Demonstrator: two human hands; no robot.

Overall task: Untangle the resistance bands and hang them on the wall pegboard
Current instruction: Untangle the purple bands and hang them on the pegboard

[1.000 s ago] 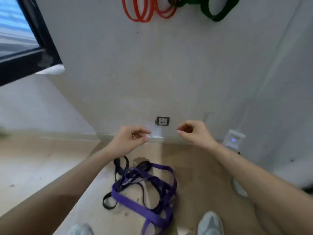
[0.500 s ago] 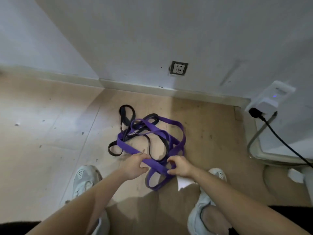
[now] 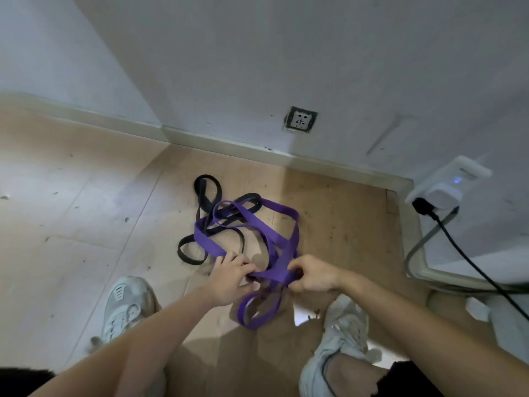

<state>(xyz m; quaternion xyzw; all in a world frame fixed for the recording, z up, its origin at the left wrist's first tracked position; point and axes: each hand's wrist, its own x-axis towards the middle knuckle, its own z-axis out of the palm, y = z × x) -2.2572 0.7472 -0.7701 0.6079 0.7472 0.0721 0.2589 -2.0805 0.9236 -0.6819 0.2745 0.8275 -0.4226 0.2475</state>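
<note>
1. We look down at a wooden floor (image 3: 86,224) where it meets a grey wall (image 3: 286,53), with a skirting board (image 3: 229,144) along the joint.
2. A purple band (image 3: 274,233) and a black band (image 3: 206,193) lie tangled together on the floor, near the skirting board and just ahead of our shoes.
3. Our left hand (image 3: 232,279) is down at the near end of the tangle, its fingers (image 3: 229,260) curled onto the purple band; how firmly they pinch it we cannot tell, since the strap hides the tips.
4. Our right hand (image 3: 312,275) has its fingers closed on the same wide purple strap, which runs taut between the two hands.
5. Below the hands a purple loop (image 3: 252,319) droops toward the floor between our feet.
6. The black band's loops spread to the far left of the tangle, one toward the wall, one (image 3: 189,253) just beside our left hand.
7. A left shoe (image 3: 126,305) and a right shoe (image 3: 340,339) stand either side of the loop.
8. A socket (image 3: 300,120) sits low on the wall; at the right a white plug block (image 3: 446,184) carries a black cable (image 3: 472,259).
</note>
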